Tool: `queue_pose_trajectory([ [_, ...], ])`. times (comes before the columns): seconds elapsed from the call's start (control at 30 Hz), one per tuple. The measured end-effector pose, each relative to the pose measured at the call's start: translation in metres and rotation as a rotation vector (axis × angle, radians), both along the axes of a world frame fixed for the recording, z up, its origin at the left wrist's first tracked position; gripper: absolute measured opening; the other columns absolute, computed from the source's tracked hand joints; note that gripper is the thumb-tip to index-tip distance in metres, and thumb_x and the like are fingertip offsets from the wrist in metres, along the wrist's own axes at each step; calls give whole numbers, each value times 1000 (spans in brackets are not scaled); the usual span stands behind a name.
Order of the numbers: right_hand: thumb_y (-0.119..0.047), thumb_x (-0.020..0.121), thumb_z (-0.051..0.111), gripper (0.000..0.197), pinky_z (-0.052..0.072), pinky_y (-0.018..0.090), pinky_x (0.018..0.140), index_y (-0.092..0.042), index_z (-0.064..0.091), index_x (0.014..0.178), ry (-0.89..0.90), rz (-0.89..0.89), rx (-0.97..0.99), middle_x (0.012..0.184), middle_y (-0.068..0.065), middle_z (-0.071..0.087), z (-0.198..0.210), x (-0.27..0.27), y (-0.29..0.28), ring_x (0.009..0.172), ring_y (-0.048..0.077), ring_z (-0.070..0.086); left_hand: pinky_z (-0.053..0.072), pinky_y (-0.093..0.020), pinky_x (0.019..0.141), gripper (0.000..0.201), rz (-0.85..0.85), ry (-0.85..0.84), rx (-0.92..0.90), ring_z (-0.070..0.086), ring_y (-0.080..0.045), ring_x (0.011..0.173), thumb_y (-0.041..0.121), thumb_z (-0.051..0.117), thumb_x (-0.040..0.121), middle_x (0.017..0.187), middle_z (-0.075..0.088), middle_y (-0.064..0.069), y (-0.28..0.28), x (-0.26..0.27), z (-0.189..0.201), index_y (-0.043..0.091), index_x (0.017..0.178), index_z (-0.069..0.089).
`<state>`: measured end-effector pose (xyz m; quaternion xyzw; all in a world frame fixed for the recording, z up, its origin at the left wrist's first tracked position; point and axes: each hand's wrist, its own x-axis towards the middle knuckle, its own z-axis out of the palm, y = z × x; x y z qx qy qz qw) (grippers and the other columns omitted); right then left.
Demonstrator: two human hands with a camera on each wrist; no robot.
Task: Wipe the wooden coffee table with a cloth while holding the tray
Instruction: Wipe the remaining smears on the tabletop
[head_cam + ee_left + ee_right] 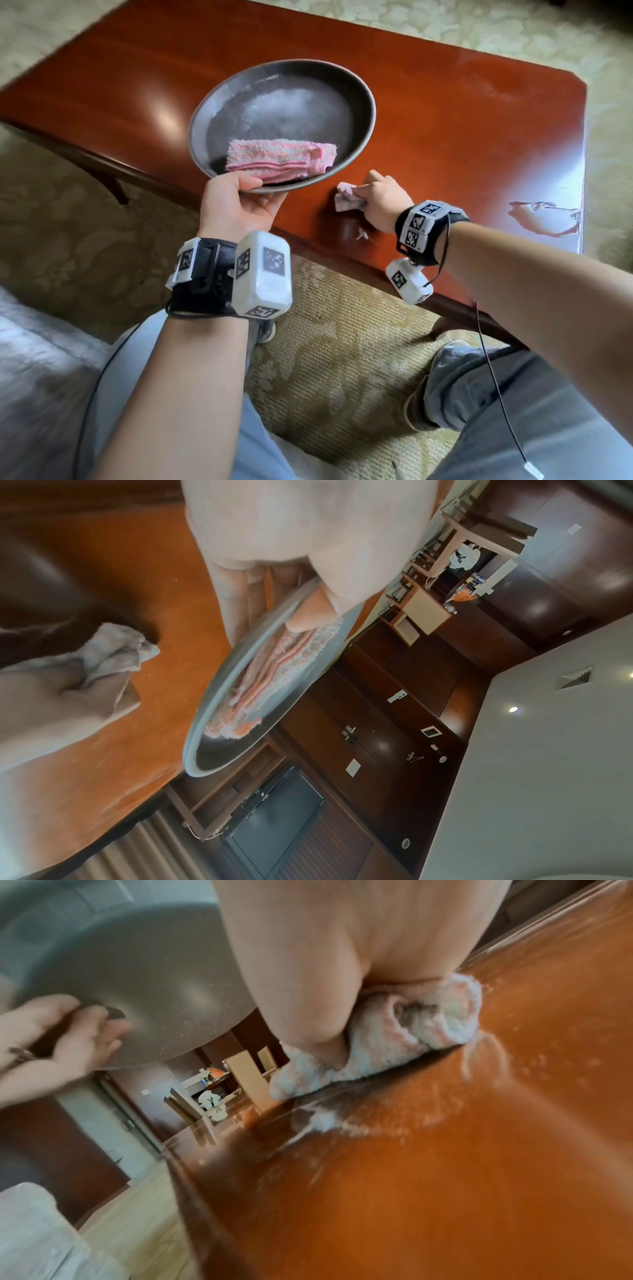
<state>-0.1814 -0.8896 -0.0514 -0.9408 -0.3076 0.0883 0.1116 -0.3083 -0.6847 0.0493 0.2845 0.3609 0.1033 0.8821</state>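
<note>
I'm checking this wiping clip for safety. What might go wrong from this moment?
1. The left hand grips the round metal tray by one rim only, off the table; if it tips, the folded pink towel may slide out.
2. The right hand wipes with a bunched cloth right beside the tray and might knock it.
3. White residue lies near the coffee table edge and may be swept onto the carpet.
</note>
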Motion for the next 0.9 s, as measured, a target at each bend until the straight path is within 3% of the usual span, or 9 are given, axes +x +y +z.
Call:
queue_pose_trajectory([
  [0.1, -7, 84, 63, 35, 33, 34, 95, -22, 70, 115, -12, 85, 16, 109, 10, 53, 0, -22, -1, 103, 29, 50, 58, -56, 83, 51, 14, 5, -2, 62, -42, 117, -14, 36, 81, 129, 63, -24, 8, -24, 3, -2, 126, 57],
  [0.2, -4, 86, 59, 29, 42, 35, 89, -15, 73, 110, 27, 121, 19, 107, 14, 58, 9, -22, -7, 100, 33, 53, 60, -54, 80, 54, 33, -11, 3, 63, -39, 115, -14, 37, 82, 125, 65, -22, 19, -43, 1, -1, 130, 56],
  [0.27, -12, 89, 58, 19, 50, 40, 79, -15, 75, 95, -58, 146, 140, 89, 12, 61, 16, -5, -4, 85, 32, 57, 59, -55, 82, 52, 43, -24, -6, 64, -41, 115, -14, 36, 82, 124, 66, -22, 28, -51, -2, -1, 128, 57],
  [0.37, -30, 90, 53, 29, 49, 34, 70, -15, 77, 87, -146, 156, 288, 75, 6, 55, 25, 22, 9, 72, 27, 54, 58, -55, 84, 42, 70, -24, -12, 61, -42, 120, -13, 36, 84, 119, 66, -22, 40, -55, -8, -2, 116, 60],
  [0.47, -24, 83, 60, 26, 48, 38, 75, -8, 77, 94, -114, 139, 210, 87, 20, 60, 28, 35, 38, 82, 37, 60, 59, -53, 85, 38, 77, -7, -13, 62, -42, 117, -12, 35, 85, 116, 66, -22, 49, -54, -15, -1, 111, 61],
  [0.6, -16, 88, 66, 22, 40, 36, 94, -12, 74, 108, -26, 146, 36, 110, 15, 60, 13, 43, 69, 101, 33, 58, 57, -52, 89, 34, 81, -5, -24, 65, -42, 110, -13, 33, 86, 113, 66, -22, 57, -52, -23, -2, 101, 61],
  [0.67, -7, 85, 65, 19, 42, 39, 97, -9, 74, 101, -28, 200, 27, 111, 14, 62, 4, 44, 74, 104, 34, 58, 55, -52, 92, 33, 84, -7, -32, 65, -42, 110, -13, 33, 86, 112, 67, -23, 61, -54, -26, -2, 100, 62],
  [0.83, 3, 81, 68, 12, 47, 37, 77, -2, 76, 88, -115, 349, 108, 93, 18, 63, -1, 23, 58, 83, 37, 61, 57, -51, 89, 33, 72, 8, -27, 67, -41, 107, -12, 34, 86, 106, 69, -22, 59, -64, -30, -1, 103, 61],
  [0.9, 7, 79, 68, 16, 46, 35, 78, -2, 77, 88, -117, 364, 140, 92, 16, 64, -1, 9, 42, 81, 34, 60, 58, -51, 87, 34, 72, 18, -25, 67, -40, 104, -12, 35, 86, 106, 69, -21, 53, -70, -27, -1, 104, 61],
])
